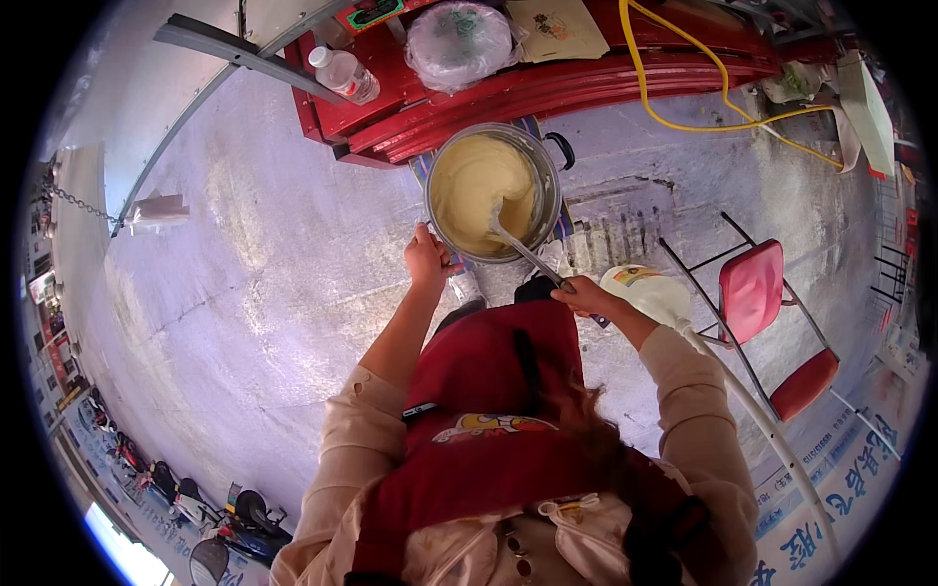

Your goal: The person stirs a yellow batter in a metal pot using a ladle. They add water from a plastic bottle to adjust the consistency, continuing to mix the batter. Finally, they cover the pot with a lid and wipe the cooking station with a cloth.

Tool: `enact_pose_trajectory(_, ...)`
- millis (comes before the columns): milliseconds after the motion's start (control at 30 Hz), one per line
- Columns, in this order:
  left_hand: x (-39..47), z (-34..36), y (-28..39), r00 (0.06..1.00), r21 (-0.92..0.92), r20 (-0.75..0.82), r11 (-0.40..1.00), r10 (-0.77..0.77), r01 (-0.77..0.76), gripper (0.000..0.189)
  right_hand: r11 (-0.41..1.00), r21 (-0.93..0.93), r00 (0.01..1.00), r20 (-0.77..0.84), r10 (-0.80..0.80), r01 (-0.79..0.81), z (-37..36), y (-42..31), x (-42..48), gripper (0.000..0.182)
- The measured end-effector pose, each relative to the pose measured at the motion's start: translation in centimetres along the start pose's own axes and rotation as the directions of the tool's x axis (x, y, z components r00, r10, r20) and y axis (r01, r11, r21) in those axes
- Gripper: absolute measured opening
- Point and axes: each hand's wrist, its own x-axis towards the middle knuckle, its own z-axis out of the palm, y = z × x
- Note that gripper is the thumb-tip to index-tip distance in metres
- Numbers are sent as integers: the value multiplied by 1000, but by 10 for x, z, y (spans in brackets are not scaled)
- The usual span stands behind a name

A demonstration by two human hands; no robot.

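A round metal pot (551,220) stands low in front of me, holding thick, pale yellow batter (476,176). My right hand (581,296) grips the handle of a long metal stirring tool (529,253). The tool slants over the near right rim, and its head is partly sunk in the batter. My left hand (428,256) is curled at the pot's near left rim, with the grip itself hidden by the fingers. On the far right side of the pot a black side handle (561,150) sticks out free.
Behind the pot is a red table (410,128) with a plastic bottle (344,75), a plastic-wrapped round item (459,45) and paper sheets (558,29). A yellow cable (685,126) loops at right. A white bucket (645,289), pale pole (780,439) and red-seated chair (751,291) stand at my right.
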Motion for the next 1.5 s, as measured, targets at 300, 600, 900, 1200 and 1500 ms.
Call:
enact_pose_trajectory(300,0,-7,-27,976,84,88,975,197,-204,35,980,28,955,-234,-184,196,23,-5,55,33)
enact_pose_trajectory(600,31,-41,-10,986,84,166,996,-8,-6,37,562,-827,877,-272,-395,-3,-30,-67,-60,32)
enact_pose_trajectory(900,48,-58,-7,968,25,248,999,-28,23,40,-353,-932,856,116,-504,-81,-40,-222,-83,10)
enact_pose_trajectory(1200,50,-47,-12,996,-236,65,969,-56,70,32,-568,-793,930,7,-369,-219,-20,-270,33,13)
enact_pose_trajectory(1500,39,-9,7,965,-220,-216,971,-146,98,29,178,-984,996,-11,86,-26,-109,-159,-11,23)
